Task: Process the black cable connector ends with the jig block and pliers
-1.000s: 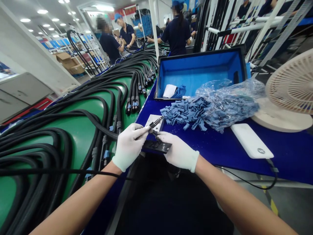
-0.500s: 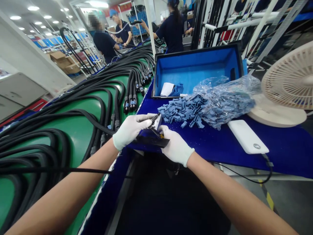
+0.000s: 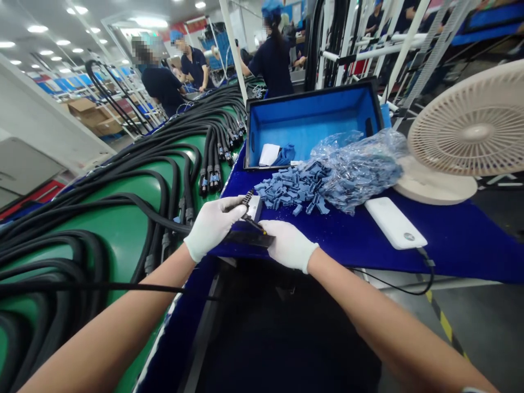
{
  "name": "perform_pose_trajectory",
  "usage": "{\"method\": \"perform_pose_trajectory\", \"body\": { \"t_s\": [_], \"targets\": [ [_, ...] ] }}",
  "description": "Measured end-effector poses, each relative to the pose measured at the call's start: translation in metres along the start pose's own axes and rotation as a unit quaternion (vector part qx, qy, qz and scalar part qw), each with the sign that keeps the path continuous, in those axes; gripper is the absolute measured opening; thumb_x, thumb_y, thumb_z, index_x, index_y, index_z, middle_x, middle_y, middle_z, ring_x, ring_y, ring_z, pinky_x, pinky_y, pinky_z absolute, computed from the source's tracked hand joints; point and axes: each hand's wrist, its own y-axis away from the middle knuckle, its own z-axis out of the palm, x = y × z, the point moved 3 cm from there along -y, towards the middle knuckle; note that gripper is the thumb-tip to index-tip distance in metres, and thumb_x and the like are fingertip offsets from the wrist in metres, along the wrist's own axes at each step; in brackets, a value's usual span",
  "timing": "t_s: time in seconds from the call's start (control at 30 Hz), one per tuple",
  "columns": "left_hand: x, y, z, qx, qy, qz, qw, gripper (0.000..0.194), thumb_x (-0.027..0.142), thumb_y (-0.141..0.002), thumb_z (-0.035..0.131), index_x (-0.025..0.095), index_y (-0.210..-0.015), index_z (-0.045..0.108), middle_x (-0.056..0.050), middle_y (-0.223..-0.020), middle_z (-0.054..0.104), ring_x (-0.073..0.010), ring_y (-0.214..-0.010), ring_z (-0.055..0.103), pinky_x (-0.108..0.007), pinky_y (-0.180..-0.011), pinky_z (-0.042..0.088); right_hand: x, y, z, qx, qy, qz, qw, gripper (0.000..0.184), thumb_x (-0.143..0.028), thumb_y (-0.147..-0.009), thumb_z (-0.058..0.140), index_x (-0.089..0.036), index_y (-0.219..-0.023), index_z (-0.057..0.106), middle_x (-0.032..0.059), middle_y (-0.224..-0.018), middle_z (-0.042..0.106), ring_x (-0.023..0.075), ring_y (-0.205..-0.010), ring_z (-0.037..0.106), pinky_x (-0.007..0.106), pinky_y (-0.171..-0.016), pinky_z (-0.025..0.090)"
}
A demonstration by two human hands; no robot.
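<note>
Both my hands wear white gloves at the near edge of a blue table point(image 3: 450, 240). My left hand point(image 3: 210, 226) is closed around a black cable connector point(image 3: 246, 197), its ribbed end pointing up and right. My right hand point(image 3: 286, 244) is closed, pinching a thin part at the connector's tip and resting on a flat black fixture point(image 3: 245, 238). A small white box point(image 3: 256, 206) lies just behind the connector. A heap of small blue plastic clips point(image 3: 292, 188) spills from a clear bag point(image 3: 360, 166) a little beyond my hands.
Many black cables point(image 3: 135, 180) lie along a green conveyor point(image 3: 118, 218) on the left. An open blue bin point(image 3: 311, 120), a white power bank point(image 3: 395, 222) with a cord and a beige fan point(image 3: 466, 125) are on the table. Several people in dark uniforms work at the far end.
The view has drifted, so everything sits lower left in the picture. My hands stay together on the connector and fixture, with the connector tilted a little more upright.
</note>
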Motion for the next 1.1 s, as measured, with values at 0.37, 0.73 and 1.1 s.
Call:
{"method": "perform_pose_trajectory", "body": {
  "t_s": [0.37,0.73,1.1],
  "targets": [
    [0.011,0.028,-0.003,-0.109,-0.029,0.099,0.989,0.038,0.037,-0.092,0.065,0.026,-0.127,0.072,-0.002,-0.125,0.073,-0.0254,-0.117,0.067,-0.037,-0.108,0.047,-0.009,0.026,-0.012,0.083,-0.401,0.074,0.909,0.043,-0.032,-0.081,0.074,-0.019,-0.119,0.059,0.0059,-0.104,0.071,0.0225,-0.090,0.071,0.039,-0.083,0.059],
    [0.013,0.038,0.010,-0.164,-0.055,0.235,0.956,0.026,0.020,-0.093,0.063,0.024,-0.113,0.078,-0.007,-0.108,0.069,-0.0225,-0.104,0.063,-0.038,-0.096,0.051,-0.019,0.020,-0.004,0.038,-0.496,0.055,0.866,0.070,-0.011,-0.067,0.073,-0.021,-0.132,0.050,0.0049,-0.113,0.065,0.0213,-0.089,0.069,0.040,-0.085,0.061],
    [-0.017,0.011,0.023,-0.157,0.043,0.043,0.986,0.101,0.027,-0.063,0.085,0.023,-0.154,0.041,-0.003,-0.103,0.065,-0.0220,-0.090,0.065,-0.035,-0.083,0.054,-0.016,0.018,-0.001,0.073,-0.484,0.074,0.869,0.053,-0.008,-0.065,0.070,-0.021,-0.114,0.056,0.0033,-0.107,0.065,0.0197,-0.085,0.069,0.038,-0.077,0.063]
  ]
}}
